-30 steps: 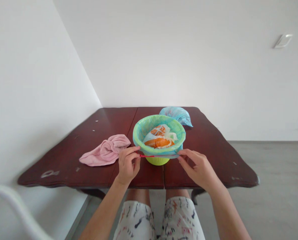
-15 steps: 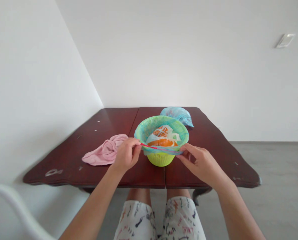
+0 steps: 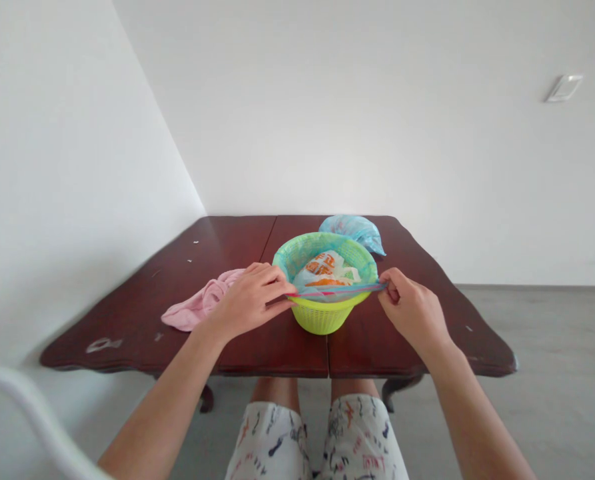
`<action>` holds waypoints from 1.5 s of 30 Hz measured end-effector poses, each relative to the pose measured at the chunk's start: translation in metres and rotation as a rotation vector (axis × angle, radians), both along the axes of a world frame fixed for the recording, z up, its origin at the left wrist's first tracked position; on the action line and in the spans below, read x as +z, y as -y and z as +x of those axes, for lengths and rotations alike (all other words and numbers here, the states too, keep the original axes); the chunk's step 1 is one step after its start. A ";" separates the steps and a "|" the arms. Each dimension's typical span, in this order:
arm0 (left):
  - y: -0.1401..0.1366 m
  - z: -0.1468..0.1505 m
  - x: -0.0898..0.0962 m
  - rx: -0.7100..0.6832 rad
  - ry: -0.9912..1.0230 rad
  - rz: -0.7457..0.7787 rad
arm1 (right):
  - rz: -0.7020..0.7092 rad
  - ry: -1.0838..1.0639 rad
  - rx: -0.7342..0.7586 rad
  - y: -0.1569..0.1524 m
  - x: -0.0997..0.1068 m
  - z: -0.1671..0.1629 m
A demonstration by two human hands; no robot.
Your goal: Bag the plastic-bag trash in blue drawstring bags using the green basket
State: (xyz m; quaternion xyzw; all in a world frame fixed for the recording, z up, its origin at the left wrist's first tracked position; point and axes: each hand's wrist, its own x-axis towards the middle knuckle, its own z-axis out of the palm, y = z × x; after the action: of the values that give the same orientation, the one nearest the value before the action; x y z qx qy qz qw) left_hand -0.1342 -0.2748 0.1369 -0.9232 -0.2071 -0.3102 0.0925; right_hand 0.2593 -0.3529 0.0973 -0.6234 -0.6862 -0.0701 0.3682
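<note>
A yellow-green plastic basket [image 3: 322, 317] stands on the table, lined with a thin blue drawstring garbage bag [image 3: 304, 259]. Inside the lining lies a crumpled white plastic bag [image 3: 327, 263] with orange print. My left hand [image 3: 252, 293] pinches the garbage bag's edge at the basket's near left side. At the near right, my right hand [image 3: 411, 305] closes its fingers on the same edge. Between the two hands the edge, with its pink drawstring, is stretched straight across the front of the basket.
A pink cloth [image 3: 197, 311] lies bunched on the dark red wooden table [image 3: 277, 347], partly behind my left hand. Behind the basket sits a filled blue plastic bag [image 3: 353, 229]. White walls rise behind and to the left. A white curved bar [image 3: 32, 413] shows at lower left.
My right hand has moved right and slightly up with the bag edge. The left hand grips lower down, and the drawn edge now lies flatter across the basket front.
</note>
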 end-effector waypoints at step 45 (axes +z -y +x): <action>-0.053 -0.037 0.003 0.172 0.435 -0.339 | -0.777 -1.322 0.554 -0.090 -0.013 0.033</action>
State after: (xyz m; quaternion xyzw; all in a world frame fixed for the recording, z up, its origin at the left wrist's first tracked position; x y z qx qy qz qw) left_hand -0.1713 -0.2219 0.1403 -0.8162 -0.3486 -0.4531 -0.0835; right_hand 0.2923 -0.2628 0.0845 -0.4268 -0.4318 0.6491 0.4583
